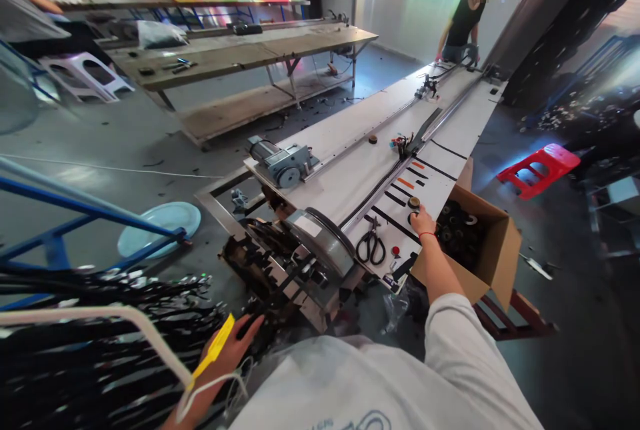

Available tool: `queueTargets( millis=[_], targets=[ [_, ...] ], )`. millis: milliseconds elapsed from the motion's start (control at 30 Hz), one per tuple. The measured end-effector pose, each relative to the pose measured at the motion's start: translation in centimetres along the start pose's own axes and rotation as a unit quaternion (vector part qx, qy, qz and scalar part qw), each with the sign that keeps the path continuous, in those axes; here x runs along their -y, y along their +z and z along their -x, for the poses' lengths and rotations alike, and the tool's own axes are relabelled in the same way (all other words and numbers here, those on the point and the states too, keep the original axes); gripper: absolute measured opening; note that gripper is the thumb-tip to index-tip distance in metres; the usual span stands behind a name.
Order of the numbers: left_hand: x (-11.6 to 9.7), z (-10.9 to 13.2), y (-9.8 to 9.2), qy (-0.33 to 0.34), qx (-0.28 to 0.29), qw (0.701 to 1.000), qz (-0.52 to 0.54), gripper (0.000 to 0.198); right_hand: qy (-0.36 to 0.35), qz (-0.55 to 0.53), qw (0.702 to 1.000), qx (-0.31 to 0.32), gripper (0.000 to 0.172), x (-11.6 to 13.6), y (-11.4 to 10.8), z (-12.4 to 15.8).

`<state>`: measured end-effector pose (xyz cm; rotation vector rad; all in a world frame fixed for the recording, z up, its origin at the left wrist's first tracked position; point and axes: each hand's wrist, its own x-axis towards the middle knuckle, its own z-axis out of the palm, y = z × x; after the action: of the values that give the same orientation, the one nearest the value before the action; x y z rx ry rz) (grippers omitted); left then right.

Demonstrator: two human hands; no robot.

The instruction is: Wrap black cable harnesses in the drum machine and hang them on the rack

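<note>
My right hand (423,222) reaches out to the near end of a long white table (360,170) and rests on a small black round thing at its edge; its fingers curl down over it. A second dark roll (413,202) lies just beyond the hand. Black scissors (371,245) lie left of the hand. My left hand (234,349) is low by my body, closed on a yellow strip (216,347) beside a heap of black straps (105,343). A grey wheel-shaped machine (323,238) stands between the two hands.
An open cardboard box (493,250) of black rolls sits right of the table. A grey motor (281,162) is mounted at the table's left edge. Another person (463,27) works at the far end. A red stool (540,167), wooden benches (240,50) and a blue frame (75,217) stand around.
</note>
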<state>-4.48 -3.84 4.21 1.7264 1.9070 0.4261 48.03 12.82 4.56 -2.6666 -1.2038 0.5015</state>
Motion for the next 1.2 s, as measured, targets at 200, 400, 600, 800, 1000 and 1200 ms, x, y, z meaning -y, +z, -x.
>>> queueTargets(
  millis=[200, 400, 600, 800, 1000, 1200],
  targets=[
    [-4.0, -1.8, 1.7, 0.020, -0.001, 0.982, 0.186, 0.040, -0.024, -0.024, 0.999, 0.009, 0.054, 1.8, -3.1, 1.1],
    [-7.4, -6.5, 1.7, 0.036, 0.026, 0.958, 0.283, 0.038, -0.371, -0.301, 0.877, -0.049, 0.037, 7.8, 0.4, 18.2],
    [-7.3, -8.5, -0.7, 0.114, 0.047, 0.951, 0.284, 0.035, -0.411, -0.237, 0.877, 0.078, 0.032, 14.8, 9.5, 28.2],
    [-6.3, -9.2, -0.2, 0.142, 0.050, 0.940, 0.305, 0.030, -0.419, -0.244, 0.871, 0.074, 0.019, 17.5, 10.3, 24.9],
    [-5.4, -9.1, 1.2, 0.182, 0.054, 0.958, 0.216, 0.030, -0.389, -0.077, 0.916, 0.058, 0.036, 16.8, 10.1, 25.9],
    [-5.1, -9.2, 1.7, 0.193, 0.025, 0.972, 0.129, 0.032, -0.365, 0.031, 0.926, 0.095, 0.028, 16.7, 11.5, 24.3]
  ],
)
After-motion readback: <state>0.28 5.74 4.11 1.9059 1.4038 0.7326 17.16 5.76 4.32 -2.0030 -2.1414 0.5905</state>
